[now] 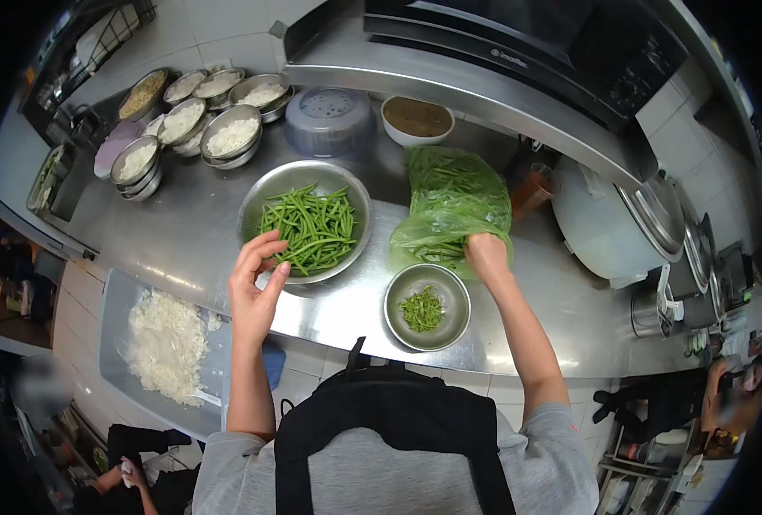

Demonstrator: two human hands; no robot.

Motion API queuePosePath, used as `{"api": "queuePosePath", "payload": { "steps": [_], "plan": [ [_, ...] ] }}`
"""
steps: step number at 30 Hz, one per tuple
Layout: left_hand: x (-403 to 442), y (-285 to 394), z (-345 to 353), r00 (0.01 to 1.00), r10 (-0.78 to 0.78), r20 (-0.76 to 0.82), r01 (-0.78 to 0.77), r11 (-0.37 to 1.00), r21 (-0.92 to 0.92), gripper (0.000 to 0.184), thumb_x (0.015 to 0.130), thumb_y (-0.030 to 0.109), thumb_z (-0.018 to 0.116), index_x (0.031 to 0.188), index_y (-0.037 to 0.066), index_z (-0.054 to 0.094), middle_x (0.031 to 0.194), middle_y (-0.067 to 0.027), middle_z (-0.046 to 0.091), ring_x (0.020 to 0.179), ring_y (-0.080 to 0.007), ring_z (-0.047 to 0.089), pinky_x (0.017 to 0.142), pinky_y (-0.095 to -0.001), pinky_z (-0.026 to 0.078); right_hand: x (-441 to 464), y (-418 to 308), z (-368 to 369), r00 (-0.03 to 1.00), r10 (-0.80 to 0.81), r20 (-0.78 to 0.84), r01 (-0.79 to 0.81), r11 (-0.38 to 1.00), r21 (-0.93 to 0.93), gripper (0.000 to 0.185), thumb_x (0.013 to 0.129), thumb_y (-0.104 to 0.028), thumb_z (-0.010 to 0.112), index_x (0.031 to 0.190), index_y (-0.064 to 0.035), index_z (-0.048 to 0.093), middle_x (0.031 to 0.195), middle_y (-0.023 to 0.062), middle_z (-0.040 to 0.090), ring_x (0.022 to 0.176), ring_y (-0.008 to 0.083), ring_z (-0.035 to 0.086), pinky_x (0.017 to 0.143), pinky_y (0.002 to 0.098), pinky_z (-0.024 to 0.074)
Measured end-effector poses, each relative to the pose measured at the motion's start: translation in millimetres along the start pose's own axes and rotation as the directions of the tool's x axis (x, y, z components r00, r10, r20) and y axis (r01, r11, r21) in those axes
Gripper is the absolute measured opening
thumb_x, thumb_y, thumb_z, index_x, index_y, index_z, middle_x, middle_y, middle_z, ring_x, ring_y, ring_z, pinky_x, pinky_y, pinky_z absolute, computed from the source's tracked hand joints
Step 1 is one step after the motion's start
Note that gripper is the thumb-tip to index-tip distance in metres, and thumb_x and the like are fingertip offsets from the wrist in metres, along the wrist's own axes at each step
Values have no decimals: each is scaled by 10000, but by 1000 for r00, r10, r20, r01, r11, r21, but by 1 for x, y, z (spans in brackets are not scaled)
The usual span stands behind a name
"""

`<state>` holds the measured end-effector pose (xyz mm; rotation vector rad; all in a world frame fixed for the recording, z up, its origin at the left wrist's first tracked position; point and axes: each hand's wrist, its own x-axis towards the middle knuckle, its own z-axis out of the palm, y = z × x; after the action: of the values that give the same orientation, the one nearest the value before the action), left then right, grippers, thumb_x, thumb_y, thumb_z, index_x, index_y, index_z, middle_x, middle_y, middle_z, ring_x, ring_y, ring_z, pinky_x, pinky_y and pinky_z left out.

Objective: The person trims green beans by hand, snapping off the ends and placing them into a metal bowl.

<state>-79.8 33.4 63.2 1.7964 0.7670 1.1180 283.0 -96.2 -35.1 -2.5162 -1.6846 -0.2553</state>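
Black apron (385, 412) over a grey T-shirt (351, 476) is closest to the lens, arms reaching out over the steel counter (184, 249). Left hand (257, 283) is at the near-left edge of a large steel bowl (363, 206) — fingers curled, thumb spread off them, moderate gap. Can't tell if the fingertips touch the green beans (312, 223) heaped in that bowl.

Right hand (488, 255) is at the mouth of a green plastic bag (460, 184), fingers hidden by the film; can't tell whether they are closed on anything. More green beans show through the bag, ahead of and left of that hand. Small steel bowl (454, 318) sits just nearer the body than the right hand, a little to its left, with a small pile of green bean trimmings (422, 309) inside.

Beyond the hands: translucent plastic cover (329, 124) behind the large bowl, white bowl of brown liquid (417, 120) behind the bag. Far left of the left hand — stacked steel bowls of white rice (231, 133). Nearer the body, left of the left forearm: grey tub (111, 343) with loose rice (171, 348). Well right of the right hand, a big lidded pot (608, 219).
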Motion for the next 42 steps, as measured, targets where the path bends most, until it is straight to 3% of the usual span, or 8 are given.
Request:
{"api": "queuePosePath", "payload": {
  "steps": [7,10,12,13,15,23,39,42],
  "plan": [
    [-13,-7,-9,999,-3,-44,0,998,-67,197,777,17,586,972,-3,609,1071,-117,574,910,-154,563,710,-237,461,-6,-17,-38,987,-144,-74,145,989,10,68,684,-37,571,723,12,598,666,177,592,562,288,597,526,368,485],
    [-25,-17,4,993,-72,94,88,980,-178,188,773,2,588,959,2,613,996,-91,592,866,-130,564,669,-219,454,-30,-45,-71,954,28,-298,140,840,524,43,739,-26,588,754,13,581,654,117,591,508,184,552,501,269,456],
    [-27,-10,17,974,-80,213,119,977,-177,172,779,26,592,948,1,619,942,-76,606,807,-118,566,636,-218,447,-45,-51,-74,931,347,-111,-21,356,934,28,797,-31,580,804,-6,570,672,44,583,519,80,497,493,187,402],
    [-27,-7,25,961,-76,267,129,974,-185,166,782,38,594,943,5,623,918,-67,611,778,-113,567,622,-218,444,-51,-56,-77,931,349,-111,-23,360,933,28,797,-31,580,804,-6,570,672,44,583,519,80,497,493,187,402],
    [-27,3,46,924,-59,377,139,972,-188,160,791,39,584,944,10,621,916,-57,615,807,-116,573,633,-215,435,-63,-71,-87,941,316,118,-86,-113,990,29,826,-52,563,836,-27,574,692,9,592,558,34,495,486,161,377],
    [-30,40,123,823,201,532,-208,977,-47,215,716,89,689,894,11,597,801,-75,624,601,-110,563,539,-229,442,-103,-100,-96,977,179,118,-94,-135,986,51,814,-68,582,852,-36,567,711,-14,563,553,19,471,495,164,378],
    [-35,9,149,621,6,784,180,972,-150,70,752,8,636,815,-23,632,693,-10,593,595,-53,504,529,-192,384,-126,-60,-65,972,-93,215,-232,-275,933,131,817,-130,609,759,-25,558,657,-7,547,548,41,489,476,179,382],
    [-35,8,152,614,-25,789,257,951,-171,102,775,9,620,870,-28,620,722,-17,597,609,-57,512,525,-191,400,-121,-65,-61,999,-1,40,-39,-244,969,139,812,-134,594,758,-19,540,654,27,548,563,92,514,491,221,394]
  ]
}}
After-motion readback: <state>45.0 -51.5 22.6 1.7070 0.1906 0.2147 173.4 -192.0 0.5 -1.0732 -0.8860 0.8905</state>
